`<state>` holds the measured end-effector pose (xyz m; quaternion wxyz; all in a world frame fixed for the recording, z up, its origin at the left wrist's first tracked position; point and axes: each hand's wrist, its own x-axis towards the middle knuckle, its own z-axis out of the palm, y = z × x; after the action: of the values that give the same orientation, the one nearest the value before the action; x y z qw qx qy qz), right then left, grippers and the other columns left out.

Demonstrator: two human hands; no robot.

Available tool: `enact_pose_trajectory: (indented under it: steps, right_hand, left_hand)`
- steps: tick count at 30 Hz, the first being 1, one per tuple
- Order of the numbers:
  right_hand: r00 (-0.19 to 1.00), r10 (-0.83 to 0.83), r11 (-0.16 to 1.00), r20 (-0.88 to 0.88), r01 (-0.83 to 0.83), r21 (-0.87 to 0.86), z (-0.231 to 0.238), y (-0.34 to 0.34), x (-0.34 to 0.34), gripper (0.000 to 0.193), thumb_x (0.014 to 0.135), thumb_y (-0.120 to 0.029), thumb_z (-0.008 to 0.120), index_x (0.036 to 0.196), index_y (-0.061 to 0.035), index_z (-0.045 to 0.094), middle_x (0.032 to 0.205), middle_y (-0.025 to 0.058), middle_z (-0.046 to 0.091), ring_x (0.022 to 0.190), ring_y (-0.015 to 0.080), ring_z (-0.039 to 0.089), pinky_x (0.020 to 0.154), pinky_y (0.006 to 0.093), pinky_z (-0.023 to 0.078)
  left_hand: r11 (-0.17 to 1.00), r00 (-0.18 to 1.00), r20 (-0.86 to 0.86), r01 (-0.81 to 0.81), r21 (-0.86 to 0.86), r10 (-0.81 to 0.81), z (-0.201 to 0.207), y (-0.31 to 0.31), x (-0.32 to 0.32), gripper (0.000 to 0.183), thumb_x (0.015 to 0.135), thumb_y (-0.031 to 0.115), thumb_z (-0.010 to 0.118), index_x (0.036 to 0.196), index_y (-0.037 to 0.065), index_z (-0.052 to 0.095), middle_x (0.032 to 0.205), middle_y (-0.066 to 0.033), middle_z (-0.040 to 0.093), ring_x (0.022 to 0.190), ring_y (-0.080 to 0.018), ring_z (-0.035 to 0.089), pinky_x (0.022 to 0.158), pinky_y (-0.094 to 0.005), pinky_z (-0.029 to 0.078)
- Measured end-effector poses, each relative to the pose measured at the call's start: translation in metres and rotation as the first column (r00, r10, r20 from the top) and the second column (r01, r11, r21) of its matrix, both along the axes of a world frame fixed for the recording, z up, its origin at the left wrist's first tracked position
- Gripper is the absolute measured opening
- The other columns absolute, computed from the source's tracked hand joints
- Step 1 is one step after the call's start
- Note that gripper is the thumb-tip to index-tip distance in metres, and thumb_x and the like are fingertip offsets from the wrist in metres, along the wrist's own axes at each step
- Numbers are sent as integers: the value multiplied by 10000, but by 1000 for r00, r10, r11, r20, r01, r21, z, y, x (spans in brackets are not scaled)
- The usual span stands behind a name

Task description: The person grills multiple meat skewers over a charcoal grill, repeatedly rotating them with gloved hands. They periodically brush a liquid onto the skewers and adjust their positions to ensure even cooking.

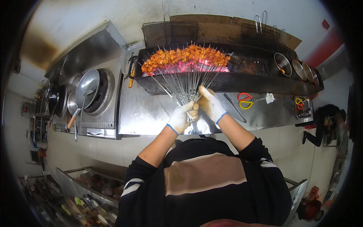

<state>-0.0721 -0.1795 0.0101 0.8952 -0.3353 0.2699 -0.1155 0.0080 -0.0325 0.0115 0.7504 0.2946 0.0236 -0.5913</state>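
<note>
A fan of metal skewers (188,84) spreads from my hands over a long charcoal grill (242,77). Chunks of reddish-orange meat (185,56) on their far ends sit above glowing coals (194,67). My left hand (184,115), in a white knitted glove with a blue cuff, is closed around the gathered handle ends. Just right of it and slightly higher, my right hand (210,104), gloved alike, has its fingers closed against the right side of the bunch. Its fingertips are partly hidden among the skewers.
Scissors with red and yellow handles (245,100) and black tongs (235,108) lie on the steel counter (143,117). Metal bowls (283,64) stand at the grill's right end. At left is a stove with a wok (87,84). Another person (321,123) is at far right.
</note>
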Motion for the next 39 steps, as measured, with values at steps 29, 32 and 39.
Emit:
enact_pose_trajectory:
  steps: [29, 32, 39]
  right_hand:
    - [988, 141, 990, 64, -142, 23, -8, 30, 26, 236, 913, -118, 690, 1130, -30, 656, 978, 50, 676, 846, 148, 654, 684, 300, 530]
    - [971, 241, 970, 7, -241, 19, -9, 29, 26, 240, 903, -118, 702, 1121, -24, 668, 983, 60, 676, 865, 158, 647, 711, 322, 527]
    - [995, 58, 997, 80, -62, 48, -26, 44, 34, 238, 887, -116, 706, 1095, -3, 676, 925, 68, 668, 694, 139, 606, 543, 310, 474]
  left_hand:
    - [969, 927, 373, -124, 214, 36, -9, 23, -14, 429, 1047, 443, 490, 944, 49, 627, 701, -16, 556, 504, -98, 441, 441, -255, 336]
    - [966, 921, 388, -120, 229, 23, -10, 26, -14, 456, 1036, 477, 493, 950, 49, 626, 714, -17, 561, 512, -97, 457, 446, -258, 344]
    - [985, 957, 285, -103, 139, 59, -5, 27, -12, 520, 1029, 555, 436, 1076, 60, 586, 793, -25, 577, 506, -93, 380, 468, -261, 313]
